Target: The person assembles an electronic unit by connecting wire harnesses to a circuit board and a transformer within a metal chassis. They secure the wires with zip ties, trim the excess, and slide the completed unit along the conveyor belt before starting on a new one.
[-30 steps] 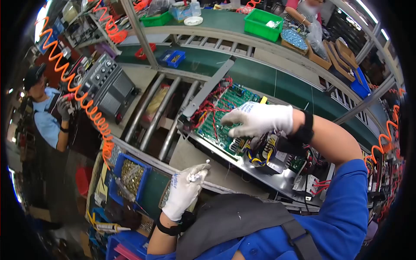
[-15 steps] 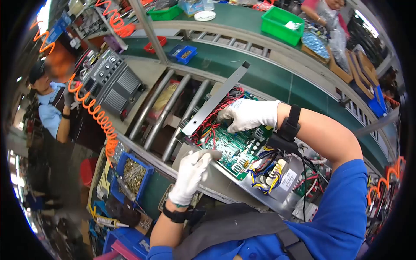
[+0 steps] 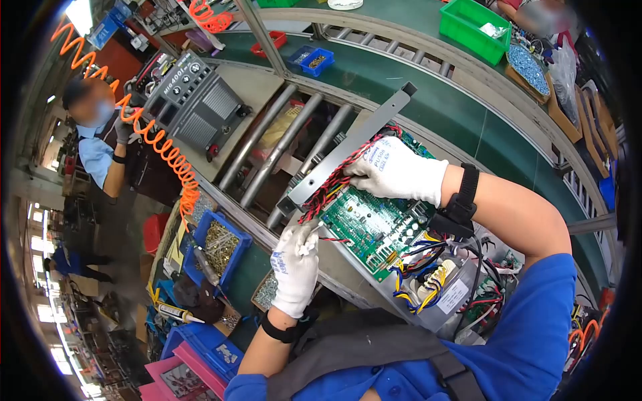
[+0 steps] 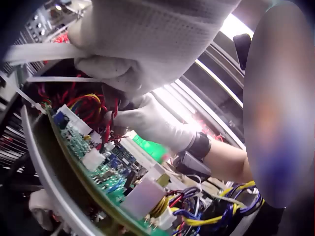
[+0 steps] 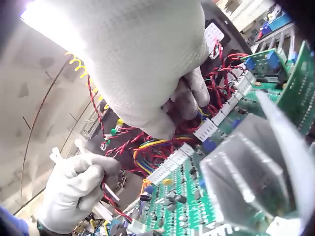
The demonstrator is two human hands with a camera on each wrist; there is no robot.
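My gloved left hand point(image 3: 294, 274) is at the near corner of a green circuit board point(image 3: 371, 230). White cable ties point(image 4: 44, 52) stick out from its curled fingers. In the right wrist view, a red-and-black twisted wire point(image 5: 109, 197) runs past those fingertips. My gloved right hand point(image 3: 394, 170) reaches over the board from the far side, fingers curled into a bundle of red and black wires point(image 3: 334, 186) beside a grey metal panel point(image 3: 354, 144). White connectors point(image 5: 205, 130) line the board's edge by the bundle. The right fingertips are partly hidden among the wires.
Metal rollers point(image 3: 284, 147) lie left of the unit. Blue and yellow wires point(image 3: 401, 287) surround a transformer point(image 3: 431, 284) at its right. A blue bin of screws point(image 3: 234, 257) stands by my left arm. An orange coiled hose point(image 3: 160, 150) hangs at left, where another person point(image 3: 100, 150) stands.
My right hand has moved from over the board into the wire bundle by the panel. My left hand has risen to the board's near corner with the cable ties.
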